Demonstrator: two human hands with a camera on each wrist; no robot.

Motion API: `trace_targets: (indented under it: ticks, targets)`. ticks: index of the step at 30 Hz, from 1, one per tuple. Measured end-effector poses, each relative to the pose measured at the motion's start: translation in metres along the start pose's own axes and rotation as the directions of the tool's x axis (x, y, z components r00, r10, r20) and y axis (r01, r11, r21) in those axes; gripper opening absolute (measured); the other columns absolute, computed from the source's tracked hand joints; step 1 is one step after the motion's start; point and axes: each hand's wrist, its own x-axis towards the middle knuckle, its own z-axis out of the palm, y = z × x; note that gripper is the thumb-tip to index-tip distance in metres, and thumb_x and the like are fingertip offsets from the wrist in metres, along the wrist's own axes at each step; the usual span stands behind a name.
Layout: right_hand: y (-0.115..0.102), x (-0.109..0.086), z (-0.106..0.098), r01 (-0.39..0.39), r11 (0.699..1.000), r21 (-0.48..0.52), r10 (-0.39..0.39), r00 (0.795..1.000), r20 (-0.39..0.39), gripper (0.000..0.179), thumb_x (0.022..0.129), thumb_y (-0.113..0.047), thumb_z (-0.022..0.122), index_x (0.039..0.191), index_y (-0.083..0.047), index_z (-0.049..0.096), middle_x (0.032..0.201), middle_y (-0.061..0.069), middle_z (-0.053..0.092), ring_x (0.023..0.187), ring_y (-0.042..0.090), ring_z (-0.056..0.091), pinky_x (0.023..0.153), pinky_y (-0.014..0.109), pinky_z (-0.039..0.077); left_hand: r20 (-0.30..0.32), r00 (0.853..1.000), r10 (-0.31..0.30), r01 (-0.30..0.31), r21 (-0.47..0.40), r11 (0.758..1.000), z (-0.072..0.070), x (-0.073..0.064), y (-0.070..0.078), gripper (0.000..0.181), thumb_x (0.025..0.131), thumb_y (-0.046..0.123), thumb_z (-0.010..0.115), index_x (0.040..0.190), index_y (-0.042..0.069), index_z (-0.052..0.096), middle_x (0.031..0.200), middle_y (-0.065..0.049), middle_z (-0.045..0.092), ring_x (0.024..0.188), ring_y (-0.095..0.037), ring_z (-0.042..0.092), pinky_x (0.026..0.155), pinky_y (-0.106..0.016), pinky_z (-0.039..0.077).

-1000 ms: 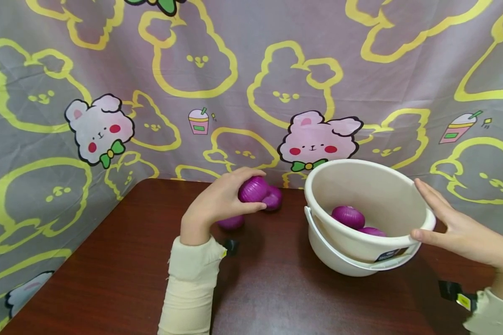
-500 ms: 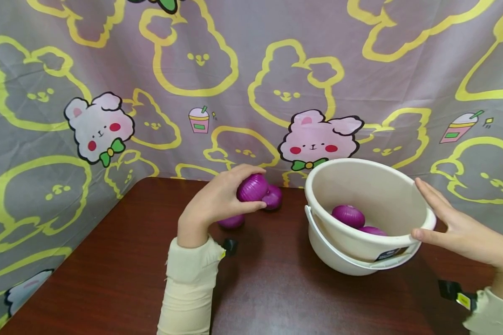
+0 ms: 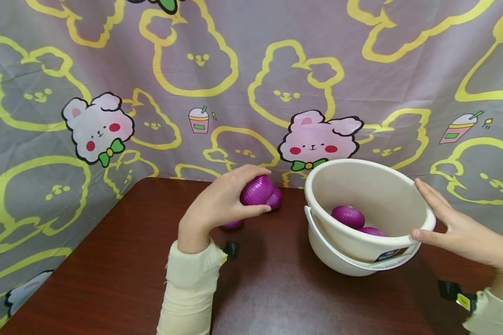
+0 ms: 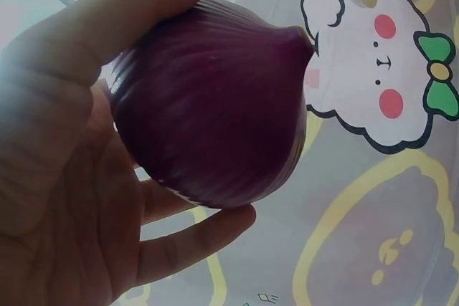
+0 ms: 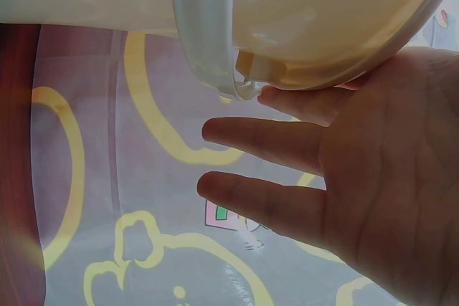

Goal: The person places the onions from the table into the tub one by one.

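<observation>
Leftmost: dark reddish-brown table (image 3: 109, 242), before a grey-mauve backdrop cloth (image 3: 234, 28) with yellow-outlined characters and white rabbits.

Next, left hand (image 3: 215, 202), cream sleeve (image 3: 190, 293); thumb and fingers spread about the width of one bulb, curved round its sides, gripping it. Below that hand, partly hidden: purple onion (image 3: 232, 224), on the table.

Held item: purple-skinned onion (image 3: 256, 190), left of the bucket; contact with the bulb behind (image 3: 276, 200) cannot be told.

Further right: cream plastic bucket (image 3: 373, 190), handle (image 3: 335, 251) lowered across the front, dark label (image 3: 387, 255). Contents: two onions, one fully in sight (image 3: 348, 217), its neighbour (image 3: 372, 231) partly behind the rim.

Rightmost: right hand (image 3: 457, 228), fingers straight and spread, thumb and fingers touching the bucket's right rim.
</observation>
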Motion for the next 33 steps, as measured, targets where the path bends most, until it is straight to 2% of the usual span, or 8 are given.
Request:
trace_targets:
  ticks: [8,16,22,29,33]
  targets:
    - [-0.001,0.000,-0.002,0.007,1.000,-0.005,-0.007,1.000,0.006,0.099,0.093,-0.025,0.064,0.160,-0.023,-0.010,0.165,0.024,-0.012,0.145,-0.006,-0.017,0.114,0.058,-0.012,-0.006,0.999,0.040,-0.040,0.007,0.999,-0.001,0.000,0.006,0.064,0.080,0.035,0.083,0.135,0.014,0.057,0.135,-0.002,0.059,0.119,-0.018,0.059,0.095,-0.036,0.055]
    - [0.001,0.001,-0.001,-0.002,1.000,0.004,0.002,1.000,0.004,0.100,0.092,-0.026,0.065,0.160,-0.024,-0.009,0.165,0.025,-0.009,0.145,-0.006,-0.018,0.112,0.068,-0.010,-0.014,0.996,0.092,-0.092,0.000,0.996,0.002,0.000,0.012,0.061,0.080,0.035,0.082,0.133,0.014,0.058,0.130,0.000,0.060,0.117,-0.014,0.058,0.097,-0.033,0.053]
    - [0.000,0.001,-0.002,-0.009,1.000,0.008,0.008,1.000,0.007,0.101,0.092,-0.026,0.065,0.160,-0.024,-0.010,0.164,0.025,-0.010,0.146,-0.003,-0.018,0.111,0.071,-0.009,-0.023,0.992,0.120,-0.120,0.000,0.993,0.003,0.001,0.017,0.062,0.080,0.036,0.082,0.132,0.015,0.058,0.129,0.001,0.060,0.116,-0.013,0.058,0.096,-0.032,0.054]
    - [0.001,0.000,-0.002,0.009,1.000,0.026,-0.009,1.000,0.006,0.100,0.093,-0.025,0.065,0.160,-0.026,-0.009,0.165,0.024,-0.009,0.145,-0.007,-0.015,0.113,0.067,-0.008,-0.015,0.987,0.163,-0.163,-0.018,0.986,0.009,0.006,0.021,0.063,0.079,0.037,0.083,0.132,0.014,0.058,0.129,0.004,0.061,0.118,-0.011,0.055,0.094,-0.028,0.054]
    - [0.001,0.000,-0.001,0.000,1.000,0.025,-0.001,1.000,0.011,0.099,0.093,-0.028,0.064,0.160,-0.026,-0.009,0.165,0.025,-0.008,0.147,-0.001,-0.014,0.111,0.072,-0.005,-0.014,0.984,0.177,-0.178,-0.021,0.984,0.011,0.008,0.024,0.063,0.078,0.037,0.083,0.132,0.014,0.059,0.129,0.005,0.061,0.118,-0.010,0.054,0.094,-0.026,0.054]
